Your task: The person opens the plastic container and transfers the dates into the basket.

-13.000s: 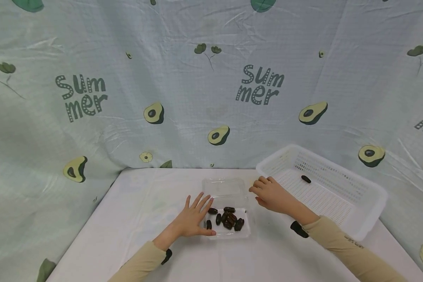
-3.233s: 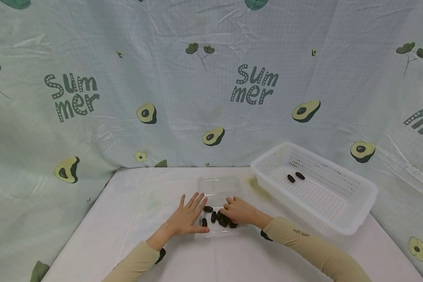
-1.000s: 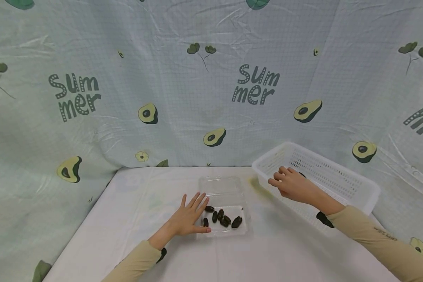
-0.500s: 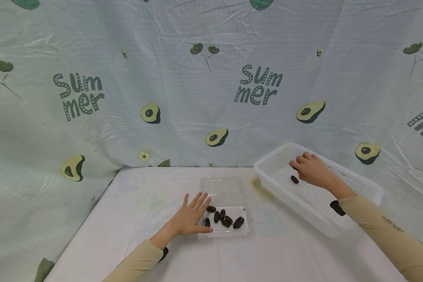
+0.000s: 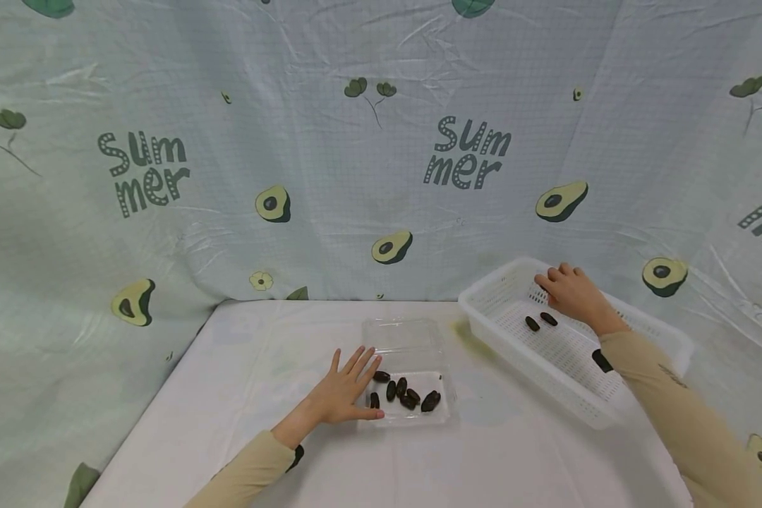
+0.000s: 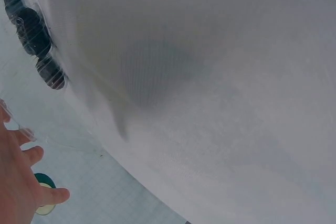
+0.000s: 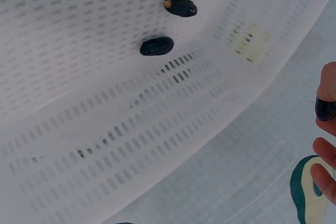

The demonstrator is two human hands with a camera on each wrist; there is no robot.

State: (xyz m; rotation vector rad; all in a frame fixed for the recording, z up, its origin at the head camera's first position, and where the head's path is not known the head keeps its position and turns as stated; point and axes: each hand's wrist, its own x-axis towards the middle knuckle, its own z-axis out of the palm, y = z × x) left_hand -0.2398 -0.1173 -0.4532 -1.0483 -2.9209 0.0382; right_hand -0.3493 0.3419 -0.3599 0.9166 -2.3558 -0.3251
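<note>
My left hand (image 5: 339, 395) lies with fingers spread on the left edge of a clear plastic clamshell box (image 5: 447, 413), its lid folded back. Several dark brown dates (image 5: 430, 401) are inside the box, some partly beside my fingers. In the left wrist view, the left hand (image 6: 18, 171) is below a row of dates (image 6: 32, 30) seen through clear plastic. My right hand (image 5: 574, 293) is over the back part of a white perforated basket (image 5: 546, 363). In the right wrist view, thumb and fingers pinch a date (image 7: 324, 109). Two dates (image 5: 549, 319) lie on the basket floor.
The basket stands at an angle on the right of the white-covered table (image 5: 292, 367). Behind the table hangs a printed cloth (image 5: 330, 155) with avocados and lettering. The open lid (image 5: 401, 335) lies behind the box's tray.
My right hand has taken a date from the box and carried it right, across the basket's near rim to above its back. The left hand keeps its place on the box.
</note>
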